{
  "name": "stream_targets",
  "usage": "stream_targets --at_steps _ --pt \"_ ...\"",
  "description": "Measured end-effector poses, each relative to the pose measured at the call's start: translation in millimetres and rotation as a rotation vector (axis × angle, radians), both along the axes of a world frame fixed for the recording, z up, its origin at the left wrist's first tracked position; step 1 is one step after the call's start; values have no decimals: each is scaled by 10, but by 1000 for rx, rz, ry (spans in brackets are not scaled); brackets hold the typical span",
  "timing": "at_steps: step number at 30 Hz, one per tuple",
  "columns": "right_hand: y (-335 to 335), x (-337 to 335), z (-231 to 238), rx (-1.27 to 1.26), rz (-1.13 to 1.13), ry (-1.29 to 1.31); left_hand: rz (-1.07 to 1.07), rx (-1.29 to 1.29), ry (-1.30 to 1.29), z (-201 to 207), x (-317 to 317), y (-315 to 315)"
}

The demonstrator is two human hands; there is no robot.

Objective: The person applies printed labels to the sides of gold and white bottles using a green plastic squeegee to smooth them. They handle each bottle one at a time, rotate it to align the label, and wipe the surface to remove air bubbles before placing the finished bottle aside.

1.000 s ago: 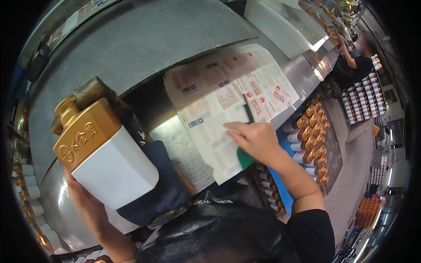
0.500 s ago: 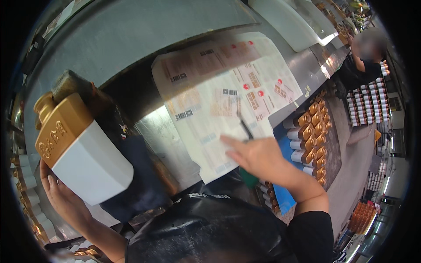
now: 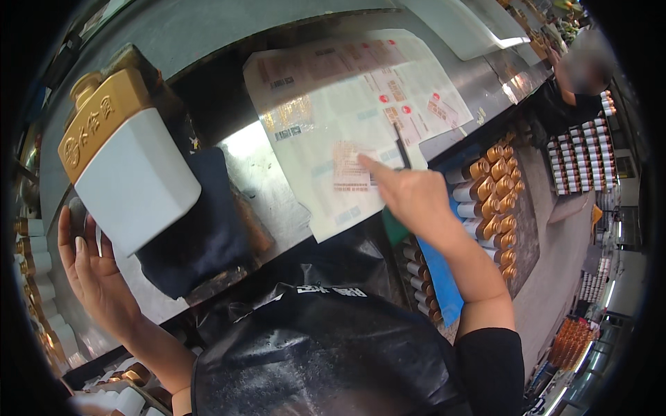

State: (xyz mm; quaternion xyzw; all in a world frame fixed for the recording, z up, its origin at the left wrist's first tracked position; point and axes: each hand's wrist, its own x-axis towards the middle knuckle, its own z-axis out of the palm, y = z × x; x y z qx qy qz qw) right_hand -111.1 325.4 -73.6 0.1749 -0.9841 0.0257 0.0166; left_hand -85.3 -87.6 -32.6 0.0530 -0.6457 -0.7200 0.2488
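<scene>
A white bottle (image 3: 139, 173) with a gold shoulder and neck lies tilted on a dark blue cloth pad (image 3: 215, 215) at the left. My left hand (image 3: 104, 284) is beside its lower left side, palm up, fingers apart and gripping nothing. My right hand (image 3: 420, 201) is over a pale sheet of labels (image 3: 312, 180), its index finger stretched onto a small clear label (image 3: 350, 170) with reddish print. A thin dark pen-like tool (image 3: 402, 149) sticks out from the same hand; its exact kind is unclear.
The grey metal table (image 3: 277, 21) has a raised ledge behind the sheet. A white plastic tub (image 3: 465, 28) stands at the far right. Several gold-and-white bottles (image 3: 496, 194) stand in rows right of the table, beyond a blue sheet (image 3: 440, 277). Another person (image 3: 579, 76) works at the far right.
The small label has shifted over the sheet toward me, and my right index finger now touches it. My left hand has come away from the bottle, its fingers spreading.
</scene>
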Motion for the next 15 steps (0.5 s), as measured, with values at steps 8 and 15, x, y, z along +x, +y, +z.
stream_targets --at_steps 8,15 --pt "171 631 10 -12 79 15 9 14 11 -62 171 -45" --pt "340 292 -321 -189 385 370 120 -125 95 -55 174 -171"
